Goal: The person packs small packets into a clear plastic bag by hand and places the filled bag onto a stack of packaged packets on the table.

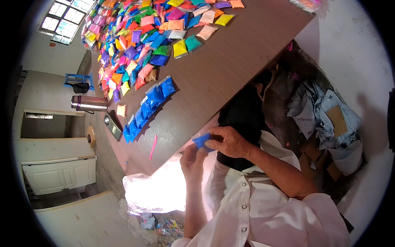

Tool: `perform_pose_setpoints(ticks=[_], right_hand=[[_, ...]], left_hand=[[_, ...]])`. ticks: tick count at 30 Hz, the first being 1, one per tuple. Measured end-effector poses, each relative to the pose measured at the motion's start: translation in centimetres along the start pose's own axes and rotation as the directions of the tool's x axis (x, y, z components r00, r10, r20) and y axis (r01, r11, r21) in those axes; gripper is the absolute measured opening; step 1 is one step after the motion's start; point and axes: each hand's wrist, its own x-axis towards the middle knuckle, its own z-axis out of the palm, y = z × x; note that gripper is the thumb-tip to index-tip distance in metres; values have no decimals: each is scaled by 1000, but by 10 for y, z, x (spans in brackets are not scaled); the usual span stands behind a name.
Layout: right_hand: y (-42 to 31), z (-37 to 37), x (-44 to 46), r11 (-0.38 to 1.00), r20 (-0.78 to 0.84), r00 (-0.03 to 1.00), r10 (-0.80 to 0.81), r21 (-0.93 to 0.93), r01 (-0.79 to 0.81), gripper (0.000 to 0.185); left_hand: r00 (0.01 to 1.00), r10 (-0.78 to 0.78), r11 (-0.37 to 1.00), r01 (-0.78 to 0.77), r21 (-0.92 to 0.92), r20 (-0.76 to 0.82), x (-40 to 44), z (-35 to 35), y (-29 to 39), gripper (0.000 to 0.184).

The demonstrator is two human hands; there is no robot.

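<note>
A small blue packet (201,140) is held up just off the table's near edge. My right hand (229,142) pinches it between thumb and fingers from the right. At its lower edge, the closed fingers of my left hand (192,159) meet the packet; part of their grip is hidden. On the table, a row of similar blue packets (142,116) lies side by side, partly overlapping. Nearer to my hands is a thin pink tool (154,147), lying flat.
A large heap of multicoloured packets (135,45) covers the far part of the brown table (230,57). At the left edge are a steel flask (88,103), a dark flat device (112,125) and a pale orange packet (121,110). Crumpled plastic bags (329,119) and cardboard lie at right.
</note>
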Motion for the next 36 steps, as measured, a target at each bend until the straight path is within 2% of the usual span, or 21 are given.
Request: perform_pose_setpoints(ticks=[1,3,5,10,12,15,17,21,22,24,28,31,36], right_hand=[[-2,0,-1,1000,-1,1000,0,0,0,21],[-4,0,-1,992,22,999,-43,-120,46,21],[-3,2,0,996,16,1000,-26,-87,28,20],[0,1,0,1000,-7,1000,20,-18,-20,19],[1,-1,-1,992,14,1000,28,-122,-26,21],[9,1,-1,991,1,1000,-8,-134,8,20],[9,2,-1,987,6,1000,-30,-156,31,21],[2,1,0,972,34,998,-45,-228,52,20],[0,2,0,972,34,998,-45,-227,51,20],[-3,3,1,999,10,999,35,-38,-35,17],[-3,2,0,997,0,1000,32,-68,-31,16],[7,3,-1,999,0,1000,14,-51,-14,16],[8,4,2,956,3,987,-158,-249,153,16]], left_hand=[[1000,-2,1000,3,10,-13,-1,0,-1,24],[1000,-4,1000,5,20,-27,-1,0,0,21],[999,-6,999,4,-44,-46,-3,3,3,17],[1000,8,998,-10,-64,-27,-2,3,0,15],[1000,-1,996,-1,-94,-23,-2,2,2,17],[998,-28,996,23,-83,-63,-1,4,8,16],[999,24,998,-27,-59,-49,-1,4,8,9],[996,58,998,-60,-21,-63,0,0,6,9],[996,63,998,-65,-25,-56,0,0,8,9],[996,69,997,-70,-29,-50,0,0,9,9],[998,29,996,-34,-86,-61,1,7,14,13],[998,43,997,-46,-60,-53,2,3,9,15],[994,99,995,-98,27,-47,2,1,8,16]])
